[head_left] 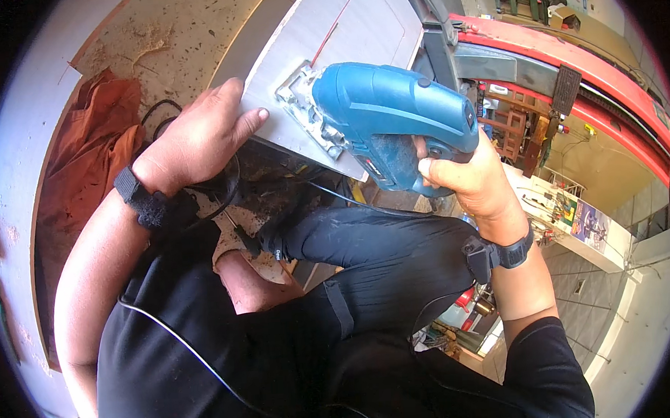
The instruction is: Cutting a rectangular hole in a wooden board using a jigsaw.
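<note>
A blue jigsaw (pixel 390 102) rests with its metal shoe (pixel 308 113) on a pale board (pixel 360 17) in the upper middle. Thin red lines run across the board beyond the shoe. My right hand (pixel 464 173) is closed round the jigsaw's handle, at the lower right of the board. My left hand (pixel 204 129) grips the board's left edge, just left of the shoe, with fingers bent and thumb against the board. The blade is hidden under the tool.
A red metal frame (pixel 590 56) spans the upper right. An orange cloth (pixel 100 144) lies on the speckled floor (pixel 141 38) at left, beside a large pale panel (pixel 11 245). Dark cables hang below the board. A cluttered shelf (pixel 575 221) stands at right.
</note>
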`<action>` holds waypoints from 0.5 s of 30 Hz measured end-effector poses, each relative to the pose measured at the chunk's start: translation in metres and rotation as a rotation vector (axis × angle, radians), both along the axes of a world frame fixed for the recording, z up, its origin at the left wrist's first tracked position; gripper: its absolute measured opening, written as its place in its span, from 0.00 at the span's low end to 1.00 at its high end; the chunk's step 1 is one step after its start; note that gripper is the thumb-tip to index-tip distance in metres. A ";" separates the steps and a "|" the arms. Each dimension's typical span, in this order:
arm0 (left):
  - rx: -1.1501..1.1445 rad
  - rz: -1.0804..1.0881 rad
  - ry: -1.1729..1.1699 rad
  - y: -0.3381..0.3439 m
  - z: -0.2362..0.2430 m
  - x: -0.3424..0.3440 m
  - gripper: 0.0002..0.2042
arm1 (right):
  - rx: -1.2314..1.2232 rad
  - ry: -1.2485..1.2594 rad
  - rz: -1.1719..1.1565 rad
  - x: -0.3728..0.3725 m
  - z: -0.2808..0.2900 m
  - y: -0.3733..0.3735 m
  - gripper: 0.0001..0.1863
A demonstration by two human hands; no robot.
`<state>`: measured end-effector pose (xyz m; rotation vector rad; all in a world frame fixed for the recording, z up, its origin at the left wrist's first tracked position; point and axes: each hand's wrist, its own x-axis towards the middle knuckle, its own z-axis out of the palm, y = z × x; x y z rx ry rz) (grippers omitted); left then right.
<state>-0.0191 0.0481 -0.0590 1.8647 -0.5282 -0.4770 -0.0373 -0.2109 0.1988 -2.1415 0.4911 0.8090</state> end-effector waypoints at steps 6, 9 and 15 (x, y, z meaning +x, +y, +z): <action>-0.022 -0.017 0.025 0.000 -0.003 0.001 0.21 | 0.000 -0.021 -0.012 -0.002 -0.001 0.003 0.15; -0.034 0.005 -0.003 -0.001 -0.006 0.000 0.21 | 0.029 -0.023 0.008 -0.002 0.000 0.001 0.15; -0.038 0.014 0.007 -0.002 -0.007 -0.001 0.21 | 0.006 -0.021 0.015 -0.005 -0.002 -0.002 0.15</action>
